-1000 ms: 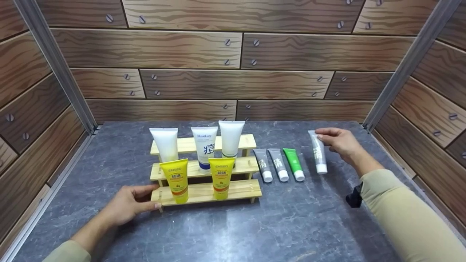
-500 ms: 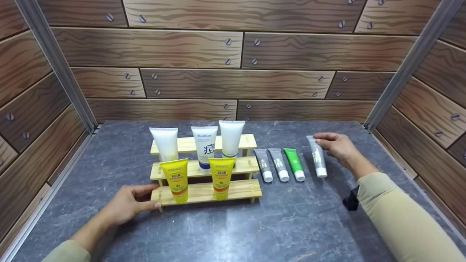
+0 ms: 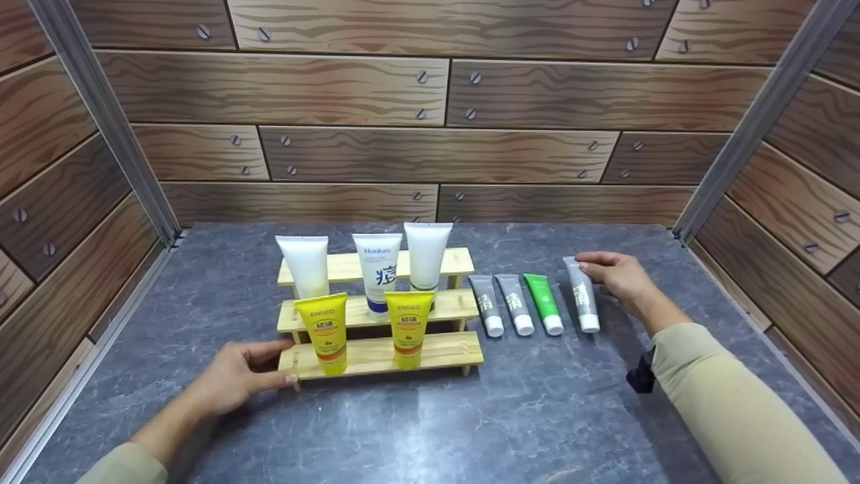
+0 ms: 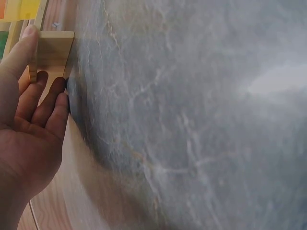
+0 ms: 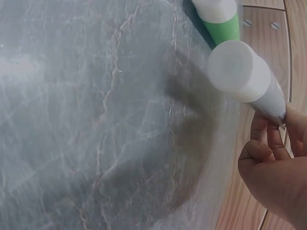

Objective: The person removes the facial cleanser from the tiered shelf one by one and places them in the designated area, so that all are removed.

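Note:
My left hand holds the left end of the lowest step of a three-step wooden display rack. In the left wrist view, the thumb lies along the step's edge and the other fingers are lower, by the table. At the right, my right hand pinches a grey tube with a white cap by its flat crimped end. That tube is just right of a green tube, cap toward me. In the right wrist view, the white cap points at the camera, close to the green tube.
Two more grey tubes lie left of the green one, beside the rack. Two yellow tubes stand on the lowest step. Behind them stand two plain white tubes and a white tube with blue print. Wood-patterned walls enclose the table.
My right hand has brought the grey tube toward me and slightly left, nearer the green tube. The left hand and the rack have stayed still.

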Demonstrator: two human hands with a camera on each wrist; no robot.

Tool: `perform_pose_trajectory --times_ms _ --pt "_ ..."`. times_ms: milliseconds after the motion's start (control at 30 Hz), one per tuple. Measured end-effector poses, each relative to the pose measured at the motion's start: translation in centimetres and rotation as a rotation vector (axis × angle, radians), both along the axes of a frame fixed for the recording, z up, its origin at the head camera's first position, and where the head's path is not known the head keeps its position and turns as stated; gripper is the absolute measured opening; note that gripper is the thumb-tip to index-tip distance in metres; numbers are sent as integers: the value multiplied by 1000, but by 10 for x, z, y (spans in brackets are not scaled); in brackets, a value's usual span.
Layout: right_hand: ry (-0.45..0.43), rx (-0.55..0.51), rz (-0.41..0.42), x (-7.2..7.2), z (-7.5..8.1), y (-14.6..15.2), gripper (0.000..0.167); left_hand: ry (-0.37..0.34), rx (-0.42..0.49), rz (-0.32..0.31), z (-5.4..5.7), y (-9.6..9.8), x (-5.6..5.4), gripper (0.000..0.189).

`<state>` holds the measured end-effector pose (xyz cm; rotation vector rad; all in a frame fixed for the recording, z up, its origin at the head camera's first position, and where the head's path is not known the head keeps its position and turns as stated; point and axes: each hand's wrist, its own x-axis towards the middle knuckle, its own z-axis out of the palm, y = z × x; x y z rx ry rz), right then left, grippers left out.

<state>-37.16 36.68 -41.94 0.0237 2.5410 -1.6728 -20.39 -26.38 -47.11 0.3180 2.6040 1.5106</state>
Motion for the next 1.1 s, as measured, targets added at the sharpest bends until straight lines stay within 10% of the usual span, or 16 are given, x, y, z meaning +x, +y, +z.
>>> perform_pose_trajectory --times_ms 1100 --pt "-53 109 8 -5 -14 -12 53 -3 18 3 0 0 -1 68"
